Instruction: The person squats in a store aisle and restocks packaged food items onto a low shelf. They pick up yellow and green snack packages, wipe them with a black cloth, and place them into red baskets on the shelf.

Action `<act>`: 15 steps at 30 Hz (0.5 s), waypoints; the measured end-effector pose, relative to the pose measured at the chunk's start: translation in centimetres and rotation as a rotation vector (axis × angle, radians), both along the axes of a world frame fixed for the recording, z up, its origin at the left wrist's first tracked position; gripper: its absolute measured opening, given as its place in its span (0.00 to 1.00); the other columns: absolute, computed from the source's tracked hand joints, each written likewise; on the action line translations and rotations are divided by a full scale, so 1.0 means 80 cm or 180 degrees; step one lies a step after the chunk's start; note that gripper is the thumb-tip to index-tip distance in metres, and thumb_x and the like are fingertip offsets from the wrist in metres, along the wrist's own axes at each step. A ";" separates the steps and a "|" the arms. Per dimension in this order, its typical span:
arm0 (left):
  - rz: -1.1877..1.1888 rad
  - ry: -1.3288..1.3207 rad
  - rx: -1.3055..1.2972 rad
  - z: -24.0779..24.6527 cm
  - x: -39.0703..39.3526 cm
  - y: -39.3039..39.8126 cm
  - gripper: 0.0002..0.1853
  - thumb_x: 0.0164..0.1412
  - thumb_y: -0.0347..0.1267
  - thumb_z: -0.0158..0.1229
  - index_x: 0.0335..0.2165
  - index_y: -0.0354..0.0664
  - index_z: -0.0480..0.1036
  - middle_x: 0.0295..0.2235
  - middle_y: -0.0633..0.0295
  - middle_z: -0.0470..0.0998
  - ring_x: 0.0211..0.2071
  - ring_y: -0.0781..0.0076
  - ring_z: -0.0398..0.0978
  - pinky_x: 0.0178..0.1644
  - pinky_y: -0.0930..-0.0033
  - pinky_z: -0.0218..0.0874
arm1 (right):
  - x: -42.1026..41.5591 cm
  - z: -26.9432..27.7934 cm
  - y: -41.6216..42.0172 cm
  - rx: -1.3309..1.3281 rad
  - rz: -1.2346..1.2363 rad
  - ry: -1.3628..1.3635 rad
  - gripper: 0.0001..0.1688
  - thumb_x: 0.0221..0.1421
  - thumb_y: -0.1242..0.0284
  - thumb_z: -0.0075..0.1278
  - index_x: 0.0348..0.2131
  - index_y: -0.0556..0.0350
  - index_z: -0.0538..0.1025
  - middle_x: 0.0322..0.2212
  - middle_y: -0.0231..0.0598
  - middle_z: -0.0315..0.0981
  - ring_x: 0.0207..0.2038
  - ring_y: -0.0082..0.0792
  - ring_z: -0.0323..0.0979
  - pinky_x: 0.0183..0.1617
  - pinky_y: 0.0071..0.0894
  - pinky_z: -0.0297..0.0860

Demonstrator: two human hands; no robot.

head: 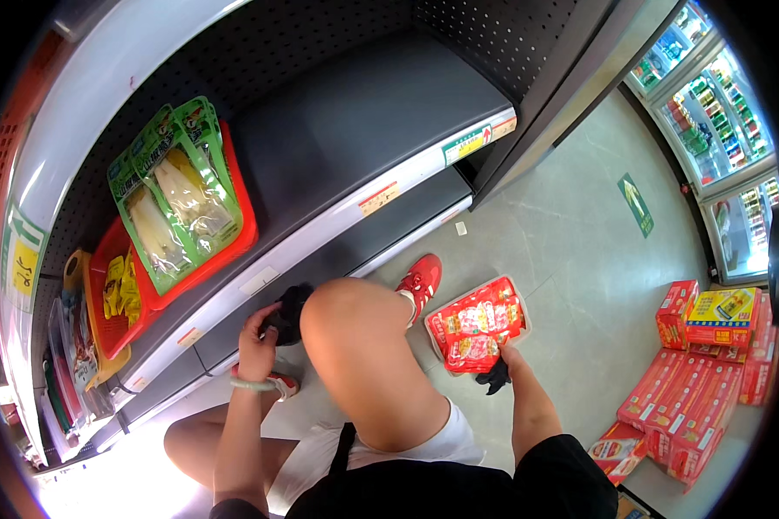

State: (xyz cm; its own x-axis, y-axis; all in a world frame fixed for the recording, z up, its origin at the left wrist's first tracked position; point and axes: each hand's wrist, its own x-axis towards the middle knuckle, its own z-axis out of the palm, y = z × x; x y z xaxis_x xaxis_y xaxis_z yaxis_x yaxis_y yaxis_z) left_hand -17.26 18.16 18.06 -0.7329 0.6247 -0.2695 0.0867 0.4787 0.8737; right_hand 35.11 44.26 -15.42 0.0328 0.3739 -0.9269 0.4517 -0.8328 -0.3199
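My left hand [259, 340] is beside my raised knee, in front of the lower shelf, with its fingers curled around a black cloth-like item [289, 318]. My right hand [514, 361] is at the near right corner of a clear plastic tub [524, 305] on the floor. The tub holds several red snack packets [483, 321]. A black glove-like item [493, 378] hangs at the right fingers; whether they also pinch a packet cannot be told. On the upper shelf, green-edged clear food packs [182, 201] lie in a red plastic basket [250, 227].
The dark metal shelf [363, 117] has a price-tag rail [380, 196]. Small yellow packets [122, 289] lie in another red basket at left. Stacked red cartons [681, 402] stand on the floor at right, near glass-door drink coolers [714, 117]. My red shoe [420, 280] is beside the tub.
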 end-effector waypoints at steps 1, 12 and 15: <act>-0.0082 0.0083 0.0336 0.034 0.018 0.015 0.21 0.49 0.15 0.47 0.44 0.38 0.71 0.36 0.61 0.73 0.38 0.76 0.69 0.47 0.77 0.58 | 0.008 -0.014 0.002 0.0078 0.0096 -0.0099 0.32 0.53 0.58 0.47 0.50 0.65 0.68 0.39 0.50 0.74 0.38 0.43 0.74 0.42 0.35 0.68; -0.0141 -0.2660 0.2239 0.205 0.062 0.115 0.23 0.60 0.21 0.37 0.55 0.38 0.56 0.52 0.54 0.65 0.51 0.60 0.66 0.53 0.58 0.62 | 0.004 0.071 0.010 0.0425 -0.0041 -0.0519 0.27 0.53 0.56 0.47 0.41 0.62 0.71 0.26 0.43 0.70 0.26 0.38 0.71 0.30 0.38 0.69; -0.0212 -0.3005 0.2598 0.223 0.069 0.135 0.22 0.60 0.21 0.40 0.54 0.38 0.57 0.53 0.53 0.64 0.53 0.58 0.65 0.54 0.54 0.61 | 0.010 0.111 0.008 0.0283 -0.0466 -0.0042 0.24 0.53 0.58 0.46 0.39 0.62 0.70 0.23 0.40 0.66 0.23 0.37 0.69 0.27 0.39 0.69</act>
State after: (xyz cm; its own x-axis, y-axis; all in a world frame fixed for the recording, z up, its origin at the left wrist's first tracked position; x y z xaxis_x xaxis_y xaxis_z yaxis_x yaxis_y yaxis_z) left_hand -11.77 28.98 35.93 -0.4248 0.8853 -0.1890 -0.7319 -0.2130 0.6472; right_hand 35.87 44.90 -6.51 0.1049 0.4447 -0.8895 0.3321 -0.8588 -0.3901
